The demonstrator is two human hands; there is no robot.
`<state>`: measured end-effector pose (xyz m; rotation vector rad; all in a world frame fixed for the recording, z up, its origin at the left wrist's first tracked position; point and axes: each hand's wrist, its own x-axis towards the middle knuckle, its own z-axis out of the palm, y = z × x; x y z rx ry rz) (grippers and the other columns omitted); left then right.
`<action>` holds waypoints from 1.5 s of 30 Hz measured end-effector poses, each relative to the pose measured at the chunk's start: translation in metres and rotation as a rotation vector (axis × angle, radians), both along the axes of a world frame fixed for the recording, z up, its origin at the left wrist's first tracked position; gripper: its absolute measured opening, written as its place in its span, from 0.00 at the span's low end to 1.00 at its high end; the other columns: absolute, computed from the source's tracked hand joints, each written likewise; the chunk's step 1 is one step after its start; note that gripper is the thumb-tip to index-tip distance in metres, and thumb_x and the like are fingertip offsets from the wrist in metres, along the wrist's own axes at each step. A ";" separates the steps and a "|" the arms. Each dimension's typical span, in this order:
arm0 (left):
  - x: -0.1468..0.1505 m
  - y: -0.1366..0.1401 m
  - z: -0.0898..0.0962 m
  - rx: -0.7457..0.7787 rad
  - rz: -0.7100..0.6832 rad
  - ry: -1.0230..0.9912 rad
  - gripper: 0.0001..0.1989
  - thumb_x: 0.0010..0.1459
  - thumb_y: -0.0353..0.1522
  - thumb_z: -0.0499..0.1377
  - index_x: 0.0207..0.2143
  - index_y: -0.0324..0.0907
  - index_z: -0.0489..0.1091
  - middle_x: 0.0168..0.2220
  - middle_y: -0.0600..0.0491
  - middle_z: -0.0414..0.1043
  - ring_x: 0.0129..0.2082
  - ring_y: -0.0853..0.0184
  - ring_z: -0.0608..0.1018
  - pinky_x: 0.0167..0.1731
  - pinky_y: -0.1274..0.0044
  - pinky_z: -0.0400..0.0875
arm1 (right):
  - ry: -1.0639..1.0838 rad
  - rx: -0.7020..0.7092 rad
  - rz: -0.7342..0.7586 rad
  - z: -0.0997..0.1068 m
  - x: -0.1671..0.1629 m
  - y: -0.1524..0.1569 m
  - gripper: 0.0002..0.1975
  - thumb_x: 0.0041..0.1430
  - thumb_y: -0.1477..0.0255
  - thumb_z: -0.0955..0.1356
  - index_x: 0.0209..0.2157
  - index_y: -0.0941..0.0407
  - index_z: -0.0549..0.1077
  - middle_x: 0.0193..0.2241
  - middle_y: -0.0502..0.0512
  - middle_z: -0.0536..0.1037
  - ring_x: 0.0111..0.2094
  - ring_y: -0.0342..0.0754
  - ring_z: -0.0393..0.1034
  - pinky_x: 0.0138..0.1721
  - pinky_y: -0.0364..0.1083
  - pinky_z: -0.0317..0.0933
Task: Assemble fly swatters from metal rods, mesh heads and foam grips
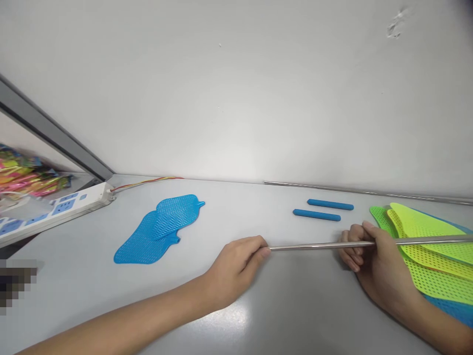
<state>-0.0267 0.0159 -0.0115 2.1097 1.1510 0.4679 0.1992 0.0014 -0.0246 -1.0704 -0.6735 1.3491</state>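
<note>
A thin silver metal rod (318, 246) stretches sideways above the table and runs off the right edge; it looks stepped like a telescopic tube. My left hand (240, 264) pinches its narrow left tip between thumb and fingers. Further along, my right hand (380, 259) is closed around the same rod, thumb on the near side and fingers curled. Beyond the hands lie two blue handle grips (317, 215), side by side. To the left, two blue mesh fly swatter heads (177, 217) overlap flat on the table, their short sockets pointing right.
Yellow, green and blue mesh swatter heads (436, 276) are piled beside my right hand. Another metal rod (332, 189) lies along the wall. A white power strip (74, 202) with wires (148, 182) stands at left, near colourful packets (29, 177) behind a grey frame post (55, 130).
</note>
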 end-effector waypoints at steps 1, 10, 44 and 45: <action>0.000 0.000 0.000 0.005 -0.006 0.007 0.14 0.58 0.35 0.40 0.24 0.41 0.58 0.20 0.58 0.57 0.21 0.74 0.60 0.23 0.80 0.55 | 0.000 0.002 0.006 0.000 0.000 0.000 0.20 0.54 0.66 0.57 0.11 0.57 0.57 0.10 0.46 0.54 0.13 0.39 0.49 0.15 0.41 0.46; 0.000 0.000 -0.002 0.004 -0.015 0.028 0.15 0.59 0.35 0.39 0.23 0.41 0.56 0.19 0.59 0.55 0.20 0.74 0.60 0.23 0.80 0.54 | 0.046 0.001 0.031 -0.002 0.002 0.000 0.20 0.54 0.66 0.57 0.12 0.57 0.59 0.11 0.47 0.54 0.13 0.39 0.50 0.14 0.41 0.46; -0.006 0.004 -0.006 0.022 0.044 -0.057 0.15 0.57 0.34 0.42 0.22 0.39 0.61 0.19 0.57 0.55 0.20 0.74 0.58 0.21 0.81 0.53 | -0.255 0.098 0.566 -0.010 0.002 -0.015 0.27 0.52 0.52 0.48 0.20 0.55 0.65 0.15 0.53 0.68 0.17 0.45 0.57 0.19 0.44 0.51; -0.006 0.004 -0.006 0.023 0.039 -0.058 0.15 0.57 0.34 0.42 0.22 0.39 0.60 0.19 0.57 0.55 0.20 0.74 0.58 0.21 0.80 0.53 | -0.291 0.099 0.576 -0.010 0.002 -0.016 0.28 0.52 0.51 0.49 0.21 0.56 0.66 0.16 0.54 0.68 0.17 0.45 0.58 0.19 0.44 0.51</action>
